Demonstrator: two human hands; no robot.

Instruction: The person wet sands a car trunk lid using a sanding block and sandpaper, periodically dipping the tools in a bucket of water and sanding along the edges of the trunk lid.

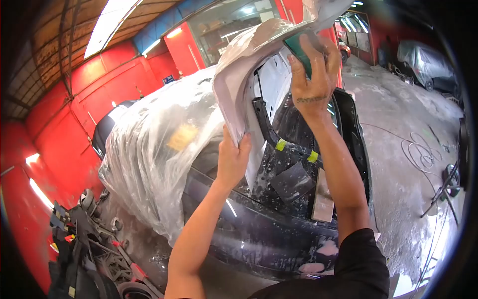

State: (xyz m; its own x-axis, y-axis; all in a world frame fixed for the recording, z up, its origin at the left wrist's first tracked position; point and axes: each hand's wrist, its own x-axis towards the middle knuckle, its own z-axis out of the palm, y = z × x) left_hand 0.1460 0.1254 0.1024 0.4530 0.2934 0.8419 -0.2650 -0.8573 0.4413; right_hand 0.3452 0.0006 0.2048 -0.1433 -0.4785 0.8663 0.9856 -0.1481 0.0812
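A raised car lid (230, 84) with a pale, dull surface stands up in front of me, partly draped in clear plastic. My left hand (234, 157) is closed round its lower edge. Higher up, my right hand (316, 74) grips a dark green sanding pad (300, 54) near the lid's upper right edge; whether the pad touches the lid I cannot tell. Below, on the wet dark car body (259, 226), lie a dark square sheet (291, 182) and a flat beige block (323, 197). Two bits of yellow-green tape (281, 144) stick to a black strip.
Plastic sheeting (149, 144) covers the car to the left. Car parts and a red-and-grey floor jack (132, 266) lie at the lower left. A hose (423, 152) coils on the wet floor at right. Another covered car (425, 62) stands at the far right.
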